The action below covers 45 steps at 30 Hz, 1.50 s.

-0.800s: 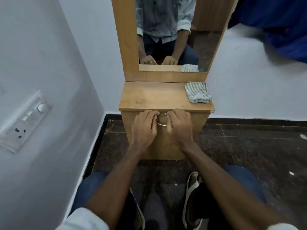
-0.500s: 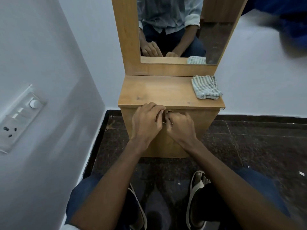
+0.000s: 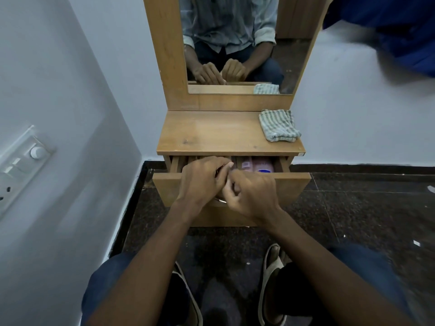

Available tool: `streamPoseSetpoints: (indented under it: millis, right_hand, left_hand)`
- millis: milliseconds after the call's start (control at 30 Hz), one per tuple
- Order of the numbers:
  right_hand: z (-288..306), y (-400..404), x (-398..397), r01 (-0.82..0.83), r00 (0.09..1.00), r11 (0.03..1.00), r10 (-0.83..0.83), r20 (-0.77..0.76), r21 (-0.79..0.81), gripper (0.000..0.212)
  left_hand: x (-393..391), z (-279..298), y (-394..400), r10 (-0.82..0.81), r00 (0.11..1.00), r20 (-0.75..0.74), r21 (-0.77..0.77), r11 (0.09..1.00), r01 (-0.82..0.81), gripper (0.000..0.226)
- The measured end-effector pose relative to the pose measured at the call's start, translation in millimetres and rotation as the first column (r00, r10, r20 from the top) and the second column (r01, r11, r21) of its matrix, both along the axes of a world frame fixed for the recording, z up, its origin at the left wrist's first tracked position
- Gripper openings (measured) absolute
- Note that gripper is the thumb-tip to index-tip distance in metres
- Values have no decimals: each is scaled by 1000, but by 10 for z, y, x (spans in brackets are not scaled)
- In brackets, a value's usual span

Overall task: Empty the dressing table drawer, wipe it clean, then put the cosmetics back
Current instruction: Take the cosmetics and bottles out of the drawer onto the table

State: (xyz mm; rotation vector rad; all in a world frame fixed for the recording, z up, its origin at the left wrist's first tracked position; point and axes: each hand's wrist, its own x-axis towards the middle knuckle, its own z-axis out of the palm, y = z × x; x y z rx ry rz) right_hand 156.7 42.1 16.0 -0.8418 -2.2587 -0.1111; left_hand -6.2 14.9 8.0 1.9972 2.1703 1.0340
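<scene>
the drawer (image 3: 231,184), shut a moment ago, now stands partly open, both hands' grip clamped on its ring handle (image 3: 220,200): left hand (image 3: 203,178), right hand (image 3: 253,195); cosmetics (image 3: 260,164) show, emptying can start.

The dressing table surface (image 3: 211,132) and the drawer (image 3: 292,184) front are a warm light-brown wood grain. The folded cloth (image 3: 279,125) carries grey-green and off-white stripes. Inside the drawer, the cosmetics (image 3: 260,164) show pale pink with a dark blue patch. The walls (image 3: 70,78) are pale bluish white; the floor (image 3: 353,208) is dark speckled stone, nearly black. The switch plate (image 3: 21,165) is white. The mirror (image 3: 235,43) reflects a light striped shirt and dark blue trousers
</scene>
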Motion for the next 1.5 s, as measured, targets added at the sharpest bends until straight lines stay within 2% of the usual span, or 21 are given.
streamPoseSetpoints:
  millis: [67, 133, 233, 333, 467, 533, 767, 833, 933, 1067, 1233, 1433, 1500]
  right_hand:
    - [91, 62, 5, 13, 997, 999, -10, -76, 43, 14]
    - [213, 195, 31, 82, 995, 996, -84, -61, -41, 10]
    - [279, 358, 90, 242, 970, 922, -219, 110, -302, 13]
    - [307, 430, 145, 292, 952, 879, -228, 206, -377, 15]
    - [333, 523, 160, 299, 933, 806, -134, 336, -510, 14]
    - [324, 585, 175, 310, 912, 749, -61, 406, -585, 12]
    - [200, 521, 231, 291, 825, 676, 181, 535, -677, 3]
    - [210, 510, 247, 274, 812, 655, 234, 534, -704, 8]
    - [251, 522, 277, 276, 783, 550, 347, 516, -788, 12]
    - [347, 513, 294, 339, 752, 368, 447, 484, -866, 12]
    - [449, 464, 287, 439, 710, 196, 522, 473, -877, 22]
    - [437, 438, 312, 431, 672, 144, 607, 423, -891, 23]
    - [415, 456, 329, 411, 709, 141, 571, 413, -900, 23]
  left_hand:
    - [6, 37, 5, -14, 1000, -18, -36, 999, 13, 26]
    - [20, 87, 7, -8, 999, -43, -64, 998, 5, 28]
    - [-5, 125, 29, 46, 995, -93, -119, 991, -57, 39]
    - [-16, 173, 87, 35, 985, -166, -195, 978, -67, 40]
    - [36, 250, 121, -64, 987, -150, -274, 962, 20, 28]
    - [52, 277, 91, -108, 990, -92, -346, 936, 70, 24]
    - [87, 320, 45, -206, 978, 13, -504, 844, 185, 18]
    - [92, 334, 42, -180, 983, 23, -458, 873, 171, 17]
    - [80, 342, 59, -93, 995, -24, -389, 918, 77, 16]
    - [106, 316, 82, -55, 997, -52, -401, 916, 29, 11]
    - [184, 283, 88, -57, 997, -60, -433, 901, 26, 8]
    - [237, 271, 76, -72, 996, -53, -499, 866, 36, 6]
    - [249, 263, 78, -74, 995, -60, -502, 864, 35, 8]
